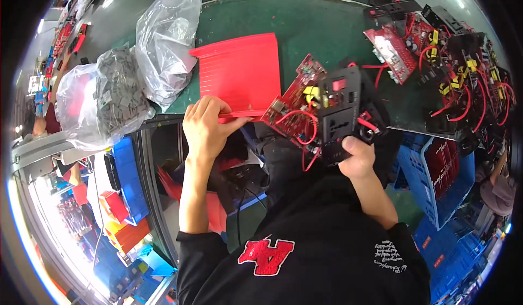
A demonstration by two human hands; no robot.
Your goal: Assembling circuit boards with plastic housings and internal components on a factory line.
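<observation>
My left hand [207,122] grips the near edge of a red ribbed housing [239,70], fingers over the rim and thumb along its front side. The housing lies on the green table mat, its ribbed face showing. In my right hand [357,155] is a black plastic end panel [341,106] with cutouts, held by its lower edge with the thumb on top. A red circuit board [297,106] with yellow parts and loose red wires is joined to the panel. One corner of the board is close to the housing's near right corner; I cannot tell if they touch.
Several similar board-and-panel assemblies [457,76] are heaped at the right of the table. Clear plastic bags [166,43] lie at the left, one holding small grey pieces [120,89]. A blue crate [430,179] with red boards stands below right. Blue and orange bins [128,234] sit lower left.
</observation>
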